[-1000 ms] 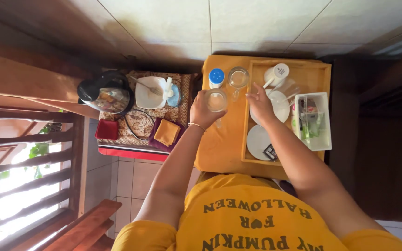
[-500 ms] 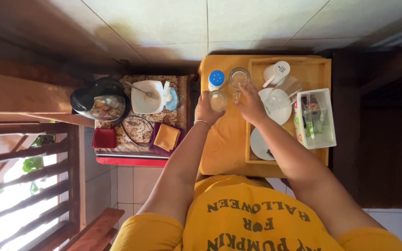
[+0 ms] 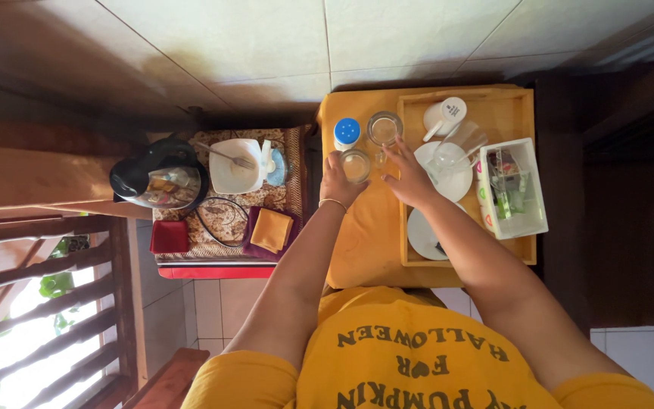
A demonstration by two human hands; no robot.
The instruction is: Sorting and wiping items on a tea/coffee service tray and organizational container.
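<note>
The fingers of the left hand (image 3: pixel 337 180) are curled around a small clear glass (image 3: pixel 355 164), which stands on the yellow cloth (image 3: pixel 365 235) a little above the centre of the frame. The glass sits at the fingertips, on the right side of this hand, and the hand grasps it from the left.

The right hand (image 3: pixel 410 178) lies just to the right of that glass, with its fingers spread and released. Its fingertips reach up toward a second clear glass (image 3: pixel 384 129), which stands directly above the first one; I cannot tell if they touch it. The palm rests near the left edge of the wooden tray (image 3: pixel 520 113).

To the left of the second glass, a small jar with a blue lid (image 3: pixel 347 132) stands on the same cloth. Inside the tray there are a white mug (image 3: pixel 446 117) at the top, a tilted clear glass (image 3: pixel 459 144) over a white saucer (image 3: pixel 448 182), another white plate (image 3: pixel 423 235) lower down, and a white box of sachets (image 3: pixel 512 189) on the right.

At the left of the frame, a lower patterned table holds a black kettle (image 3: pixel 159 174), a white square bowl with a spoon (image 3: pixel 236 165) and folded napkins (image 3: pixel 270 229).
</note>
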